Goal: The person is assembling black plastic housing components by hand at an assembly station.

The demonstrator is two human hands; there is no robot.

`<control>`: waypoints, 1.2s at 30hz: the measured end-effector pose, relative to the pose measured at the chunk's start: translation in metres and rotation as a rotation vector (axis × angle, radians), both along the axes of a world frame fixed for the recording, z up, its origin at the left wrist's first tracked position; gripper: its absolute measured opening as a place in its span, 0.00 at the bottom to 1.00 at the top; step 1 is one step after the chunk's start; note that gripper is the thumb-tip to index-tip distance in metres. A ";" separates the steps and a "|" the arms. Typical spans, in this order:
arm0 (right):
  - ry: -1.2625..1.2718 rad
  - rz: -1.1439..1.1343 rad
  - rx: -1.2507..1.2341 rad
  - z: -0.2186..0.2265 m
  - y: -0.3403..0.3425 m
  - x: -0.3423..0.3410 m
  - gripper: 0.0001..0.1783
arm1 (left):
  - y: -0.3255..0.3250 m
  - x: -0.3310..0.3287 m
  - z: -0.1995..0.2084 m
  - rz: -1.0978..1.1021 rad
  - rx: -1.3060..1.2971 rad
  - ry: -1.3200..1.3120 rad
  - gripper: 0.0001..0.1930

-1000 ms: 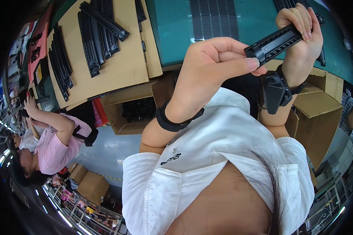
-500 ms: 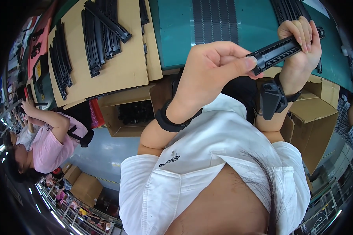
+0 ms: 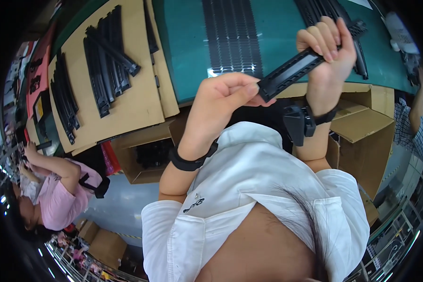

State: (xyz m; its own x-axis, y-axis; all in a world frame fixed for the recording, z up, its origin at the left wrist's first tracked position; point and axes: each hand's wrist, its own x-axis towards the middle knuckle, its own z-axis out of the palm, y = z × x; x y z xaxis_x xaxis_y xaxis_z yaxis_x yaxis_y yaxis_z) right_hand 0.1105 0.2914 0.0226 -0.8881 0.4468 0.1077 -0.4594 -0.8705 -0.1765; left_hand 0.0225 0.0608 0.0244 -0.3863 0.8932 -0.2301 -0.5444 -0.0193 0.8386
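A long black plastic strip-shaped part (image 3: pixel 290 74) is held slantwise between my two hands, over the near edge of the green mat. My left hand (image 3: pixel 223 96) pinches its lower end between thumb and fingers. Higher up, my right hand (image 3: pixel 331 56) wraps its fingers around the strip, and the far end sticks out past them. Slots run along the edges of the face turned up. Beyond my right hand, more black strips (image 3: pixel 315 11) lie on the mat, partly hidden by it. Rows of thin dark strips (image 3: pixel 232 35) lie flat past my left hand.
The green mat (image 3: pixel 183 51) covers the table. At left, cardboard sheets (image 3: pixel 138 94) carry several black strips (image 3: pixel 110 61). Below the table edge stand an open carton (image 3: pixel 148 155) with dark parts and another carton (image 3: pixel 362 141). A person in pink (image 3: pixel 70 188) works at far left; another person's arm (image 3: pixel 419 98) shows at right.
The strip has turned in my hands, showing a different, shinier face and tilting more steeply. In the picture, both hands and the table have shifted left.
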 end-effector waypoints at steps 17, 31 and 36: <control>-0.258 0.143 0.159 -0.007 -0.037 -0.031 0.19 | -0.003 -0.006 0.007 -0.209 -0.046 -0.047 0.16; -1.835 -0.193 2.010 -0.049 0.120 0.061 0.47 | -0.148 -0.184 -0.027 0.476 -1.121 1.267 0.20; -1.948 -0.084 2.212 -0.059 0.114 0.048 0.48 | -0.150 -0.189 -0.020 0.511 -1.328 1.529 0.22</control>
